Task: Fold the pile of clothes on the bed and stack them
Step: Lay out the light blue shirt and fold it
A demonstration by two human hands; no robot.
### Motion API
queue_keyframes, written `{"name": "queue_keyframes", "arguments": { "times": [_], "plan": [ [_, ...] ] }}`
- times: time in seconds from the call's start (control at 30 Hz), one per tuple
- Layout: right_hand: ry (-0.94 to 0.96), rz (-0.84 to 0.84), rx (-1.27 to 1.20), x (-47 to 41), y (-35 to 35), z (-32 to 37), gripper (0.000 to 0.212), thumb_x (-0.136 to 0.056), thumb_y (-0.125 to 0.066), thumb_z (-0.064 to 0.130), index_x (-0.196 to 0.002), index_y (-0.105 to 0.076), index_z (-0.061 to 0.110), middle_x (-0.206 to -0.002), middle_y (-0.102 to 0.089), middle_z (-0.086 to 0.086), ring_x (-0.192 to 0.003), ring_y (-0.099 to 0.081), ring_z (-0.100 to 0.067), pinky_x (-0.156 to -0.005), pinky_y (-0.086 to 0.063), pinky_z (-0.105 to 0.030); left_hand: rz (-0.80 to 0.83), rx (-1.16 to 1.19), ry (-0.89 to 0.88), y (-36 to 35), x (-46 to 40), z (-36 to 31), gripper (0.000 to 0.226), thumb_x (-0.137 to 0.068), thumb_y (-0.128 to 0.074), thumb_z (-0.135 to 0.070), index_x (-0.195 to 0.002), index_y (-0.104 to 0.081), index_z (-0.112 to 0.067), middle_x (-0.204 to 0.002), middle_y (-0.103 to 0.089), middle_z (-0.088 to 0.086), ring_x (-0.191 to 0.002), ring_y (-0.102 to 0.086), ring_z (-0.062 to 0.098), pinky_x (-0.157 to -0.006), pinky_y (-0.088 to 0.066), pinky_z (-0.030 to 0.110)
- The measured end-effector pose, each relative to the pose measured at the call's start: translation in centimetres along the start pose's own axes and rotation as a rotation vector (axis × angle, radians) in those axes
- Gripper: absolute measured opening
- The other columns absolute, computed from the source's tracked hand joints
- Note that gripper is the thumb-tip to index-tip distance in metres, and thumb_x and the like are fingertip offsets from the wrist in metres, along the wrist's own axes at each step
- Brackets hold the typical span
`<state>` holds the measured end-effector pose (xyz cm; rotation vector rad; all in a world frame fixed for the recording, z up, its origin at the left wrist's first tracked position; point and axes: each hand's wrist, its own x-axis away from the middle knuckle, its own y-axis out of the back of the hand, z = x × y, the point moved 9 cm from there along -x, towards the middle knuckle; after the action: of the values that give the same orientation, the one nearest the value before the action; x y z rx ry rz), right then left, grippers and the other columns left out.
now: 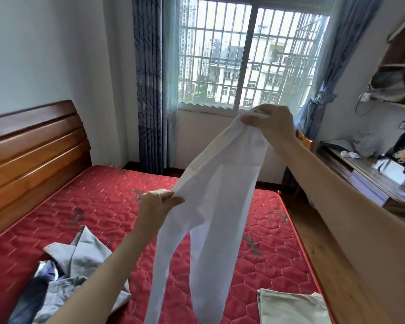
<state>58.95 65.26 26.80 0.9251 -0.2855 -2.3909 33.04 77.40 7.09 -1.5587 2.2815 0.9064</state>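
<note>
A pair of sheer white tights (211, 197) hangs in the air above the red quilted mattress (108, 202). My right hand (271, 123) grips one end of the waistband high up near the window. My left hand (158, 203) pinches the other end lower down, so the waistband slants. Both legs dangle toward the bed. An unfolded pile of grey and blue clothes (63, 277) lies at the bottom left of the mattress. A folded beige-green garment (292, 307) lies flat at the bottom right.
A wooden headboard (33, 148) runs along the left. Ahead is a barred window (248, 59) with blue curtains (150, 85). On the right stand a cluttered desk (369, 174) and shelves (398, 66), with wooden floor (313, 242) between them and the bed.
</note>
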Motion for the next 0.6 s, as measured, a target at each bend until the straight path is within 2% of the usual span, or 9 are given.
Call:
{"name": "queue_keyframes", "arguments": {
  "times": [0.07,0.13,0.2,0.27,0.33,0.4,0.47,0.6],
  "plan": [
    [-0.008,0.001,0.008,0.2,1.0,-0.7,0.027,-0.067,-0.086,0.031,-0.088,-0.077,0.017,-0.082,-0.073,-0.001,-0.08,-0.069,-0.019,-0.081,-0.057,-0.043,0.067,-0.025,-0.014,-0.2,0.2,-0.6,0.022,-0.084,-0.072,-0.015,-0.064,-0.068,-0.025,-0.052,-0.055,-0.018,-0.049,-0.045,0.001,-0.05,-0.034,0.011],
    [-0.021,0.021,-0.024,0.6,2.0,-1.3,0.025,-0.067,-0.086,0.029,-0.088,-0.076,0.019,-0.08,-0.072,0.002,-0.077,-0.068,-0.014,-0.08,-0.058,-0.04,0.093,-0.074,-0.034,0.0,0.8,-1.5,0.012,-0.088,-0.067,-0.011,-0.078,-0.073,-0.014,-0.062,-0.059,-0.018,-0.054,-0.051,0.001,-0.053,-0.036,0.009],
    [-0.026,0.046,-0.065,1.3,2.9,-1.6,0.022,-0.066,-0.087,0.027,-0.085,-0.076,0.021,-0.08,-0.073,0.003,-0.077,-0.068,-0.013,-0.081,-0.059,-0.04,0.04,-0.135,-0.074,0.8,1.5,-2.9,0.008,-0.086,-0.069,-0.009,-0.09,-0.076,-0.009,-0.069,-0.064,-0.021,-0.06,-0.06,-0.003,-0.058,-0.041,0.005],
    [-0.013,0.068,-0.097,2.2,4.0,-1.4,0.02,-0.066,-0.087,0.025,-0.083,-0.076,0.023,-0.079,-0.074,0.002,-0.077,-0.069,-0.015,-0.08,-0.059,-0.04,-0.043,-0.13,-0.066,2.1,2.4,-3.8,0.015,-0.082,-0.074,-0.009,-0.091,-0.077,-0.02,-0.07,-0.065,-0.029,-0.066,-0.061,-0.013,-0.063,-0.044,0.003],
    [-0.002,0.111,-0.141,3.5,5.1,-0.7,0.021,-0.068,-0.086,0.02,-0.086,-0.077,0.016,-0.079,-0.073,0.0,-0.072,-0.067,-0.011,-0.075,-0.058,-0.033,-0.077,-0.054,-0.04,3.4,3.6,-4.5,0.034,-0.079,-0.076,-0.009,-0.084,-0.075,-0.043,-0.072,-0.069,-0.029,-0.066,-0.065,-0.006,-0.066,-0.049,0.008],
    [0.03,0.153,-0.183,4.7,6.4,0.3,0.023,-0.069,-0.086,0.017,-0.088,-0.076,0.01,-0.076,-0.072,-0.001,-0.067,-0.065,-0.008,-0.069,-0.055,-0.027,-0.043,0.029,-0.021,4.1,4.7,-5.5,0.043,-0.077,-0.077,-0.008,-0.078,-0.073,-0.051,-0.077,-0.073,-0.018,-0.067,-0.067,0.002,-0.067,-0.053,0.014],
    [0.065,0.178,-0.211,5.3,7.8,1.3,0.022,-0.068,-0.087,0.018,-0.086,-0.076,0.011,-0.071,-0.071,0.004,-0.064,-0.064,-0.006,-0.064,-0.054,-0.023,0.015,0.113,0.003,4.4,5.4,-6.9,0.043,-0.075,-0.077,-0.005,-0.076,-0.074,-0.048,-0.076,-0.074,-0.012,-0.064,-0.067,0.002,-0.062,-0.053,0.014],
    [0.091,0.261,-0.248,5.0,8.7,1.8,0.018,-0.067,-0.086,0.02,-0.082,-0.077,0.018,-0.069,-0.071,0.005,-0.064,-0.066,-0.011,-0.064,-0.056,-0.027,0.177,0.274,0.063,3.8,5.6,-9.4,0.019,-0.068,-0.074,-0.013,-0.078,-0.078,-0.028,-0.078,-0.075,0.003,-0.067,-0.07,0.012,-0.062,-0.055,0.019]
  ]
}}
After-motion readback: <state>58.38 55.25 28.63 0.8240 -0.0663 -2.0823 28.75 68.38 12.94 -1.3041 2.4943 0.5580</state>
